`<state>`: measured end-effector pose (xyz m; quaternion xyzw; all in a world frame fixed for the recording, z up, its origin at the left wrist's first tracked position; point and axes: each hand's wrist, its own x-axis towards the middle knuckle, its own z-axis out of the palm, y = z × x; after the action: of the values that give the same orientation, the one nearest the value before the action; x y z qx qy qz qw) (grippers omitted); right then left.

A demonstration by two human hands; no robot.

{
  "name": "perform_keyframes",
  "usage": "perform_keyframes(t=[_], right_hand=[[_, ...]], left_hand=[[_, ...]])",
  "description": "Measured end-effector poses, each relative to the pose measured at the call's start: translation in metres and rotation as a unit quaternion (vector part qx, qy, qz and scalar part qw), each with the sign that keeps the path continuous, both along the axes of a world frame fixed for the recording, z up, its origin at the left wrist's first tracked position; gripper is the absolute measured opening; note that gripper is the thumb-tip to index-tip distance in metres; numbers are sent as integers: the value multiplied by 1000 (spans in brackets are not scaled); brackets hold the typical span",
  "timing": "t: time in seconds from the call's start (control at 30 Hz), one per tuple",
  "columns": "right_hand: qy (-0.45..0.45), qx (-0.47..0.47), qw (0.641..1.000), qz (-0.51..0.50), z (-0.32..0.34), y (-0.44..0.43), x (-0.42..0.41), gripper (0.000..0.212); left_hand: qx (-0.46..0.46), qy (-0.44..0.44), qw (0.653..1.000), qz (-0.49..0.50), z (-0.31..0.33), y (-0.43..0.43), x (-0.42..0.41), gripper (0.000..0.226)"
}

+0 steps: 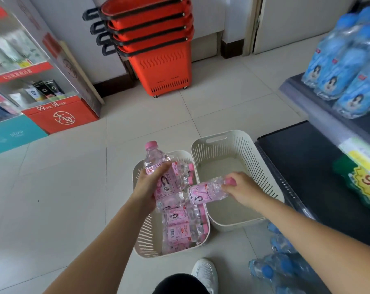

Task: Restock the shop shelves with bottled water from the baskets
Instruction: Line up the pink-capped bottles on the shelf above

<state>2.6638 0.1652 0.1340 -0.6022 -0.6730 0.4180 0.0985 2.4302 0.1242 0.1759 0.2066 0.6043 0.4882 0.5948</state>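
Two cream slatted baskets stand on the floor. The left basket (147, 242) holds several pink-capped, pink-labelled water bottles (181, 228) lying flat. The right basket (237, 145) has nothing in it. My left hand (147, 183) grips one pink bottle (156, 164) nearly upright above the left basket. My right hand (241, 187) holds a second pink bottle (205, 193) by its cap end, lying sideways across the gap between the baskets. Blue-capped, blue-labelled bottles (347, 66) stand on the dark shelf (307, 92) at the right.
A stack of red shopping baskets (156, 41) stands against the far wall. A display stand with red and teal boxes (42, 102) is on the left. More blue-capped bottles (279, 262) sit at the lower right. My white shoe (205, 272) is below the baskets.
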Motion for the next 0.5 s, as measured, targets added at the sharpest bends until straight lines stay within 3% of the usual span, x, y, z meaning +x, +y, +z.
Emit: perform_keyframes(t=[0.2, 0.5], right_hand=[[79, 95, 990, -66, 64, -9, 23, 25], [75, 219, 968, -97, 198, -41, 85, 26]], left_hand=[[69, 41, 996, 41, 54, -13, 25, 63], [190, 75, 979, 26, 147, -29, 83, 44]])
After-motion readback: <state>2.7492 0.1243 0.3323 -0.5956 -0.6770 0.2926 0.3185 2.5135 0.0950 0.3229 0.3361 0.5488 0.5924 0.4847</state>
